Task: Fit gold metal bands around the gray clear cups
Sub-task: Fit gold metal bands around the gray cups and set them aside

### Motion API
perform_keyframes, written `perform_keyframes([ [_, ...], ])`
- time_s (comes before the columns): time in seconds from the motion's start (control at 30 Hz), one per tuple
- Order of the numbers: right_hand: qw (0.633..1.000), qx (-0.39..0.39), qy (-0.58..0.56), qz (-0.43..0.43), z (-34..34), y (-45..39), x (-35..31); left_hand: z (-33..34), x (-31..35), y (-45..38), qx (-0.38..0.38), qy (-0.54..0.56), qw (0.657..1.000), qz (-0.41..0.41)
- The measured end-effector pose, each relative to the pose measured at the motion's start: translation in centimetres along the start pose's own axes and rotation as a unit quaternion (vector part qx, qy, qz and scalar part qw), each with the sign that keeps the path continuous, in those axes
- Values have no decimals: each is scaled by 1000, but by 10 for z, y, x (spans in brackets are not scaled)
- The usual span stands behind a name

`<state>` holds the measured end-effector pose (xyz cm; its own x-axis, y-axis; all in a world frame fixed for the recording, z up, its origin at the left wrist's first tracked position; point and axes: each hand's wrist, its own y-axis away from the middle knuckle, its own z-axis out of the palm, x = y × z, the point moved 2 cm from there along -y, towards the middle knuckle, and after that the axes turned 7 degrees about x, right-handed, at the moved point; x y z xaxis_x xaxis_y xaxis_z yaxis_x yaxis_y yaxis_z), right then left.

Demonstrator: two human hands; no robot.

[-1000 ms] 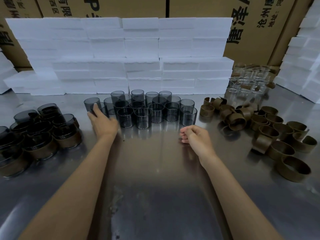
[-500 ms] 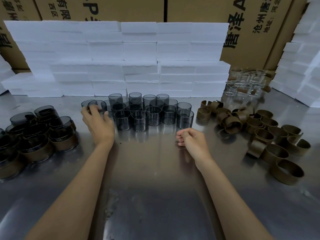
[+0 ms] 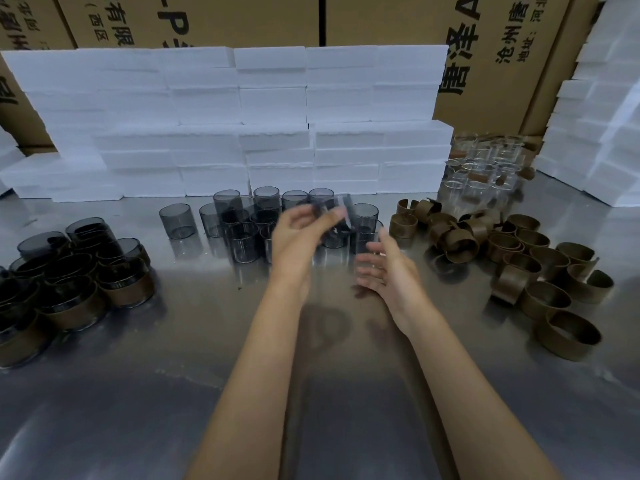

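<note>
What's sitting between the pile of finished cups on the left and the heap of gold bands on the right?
The head view shows unbanded gray cups in between, with the left hand holding one and the right hand open beside it.

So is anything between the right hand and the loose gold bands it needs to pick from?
Nothing visible. The right hand is open, and only bare steel table lies between it and the gold bands to its right. The left hand already holds a gray cup, blurred by motion.
</note>
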<state>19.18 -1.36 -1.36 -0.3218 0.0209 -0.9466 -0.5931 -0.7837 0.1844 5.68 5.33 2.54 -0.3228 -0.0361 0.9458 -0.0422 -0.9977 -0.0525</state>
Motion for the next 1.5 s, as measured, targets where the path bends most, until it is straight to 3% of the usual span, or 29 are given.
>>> perform_keyframes([
  [0.1, 999, -50, 15, -5, 0, 7, -8, 4, -19, 15, -129, 54, 984, -109],
  [0.17, 997, -73, 35, -9, 1, 13, -10, 1, -26, 19, -153, 67, 975, -145],
  [0.3, 991, -123, 58, -12, 7, 21, -9, -1, -32, 25, -186, 78, 965, -167],
  [0.43, 991, -124, 45, -38, 6, 21, -8, -5, -31, 24, -231, 46, 962, -142],
  [0.57, 992, -73, 75, -75, 4, 18, -4, -10, -29, 22, -230, -23, 965, -121],
  [0.73, 985, 15, 104, -137, 7, 16, -1, -12, -27, 17, -136, -38, 987, -77],
  [0.9, 967, 74, 152, -193, 4, 13, -1, -9, -24, 20, -105, -55, 992, -52],
  [1.1, 931, 72, 179, -310, 2, 18, -3, -2, -22, 28, -117, -72, 988, -63],
  [1.2, 959, 52, 118, -251, 5, 20, -5, -1, -23, 28, -148, -50, 985, -78],
  [1.3, 996, -25, 37, -83, 9, 23, -5, -3, -22, 27, -202, -35, 975, -85],
  [1.4, 987, -158, 9, 6, 10, 30, -5, -6, -22, 27, -238, -27, 966, -99],
  [1.5, 984, -178, -14, 16, 5, 29, -8, -9, -21, 28, -263, -26, 959, -100],
])
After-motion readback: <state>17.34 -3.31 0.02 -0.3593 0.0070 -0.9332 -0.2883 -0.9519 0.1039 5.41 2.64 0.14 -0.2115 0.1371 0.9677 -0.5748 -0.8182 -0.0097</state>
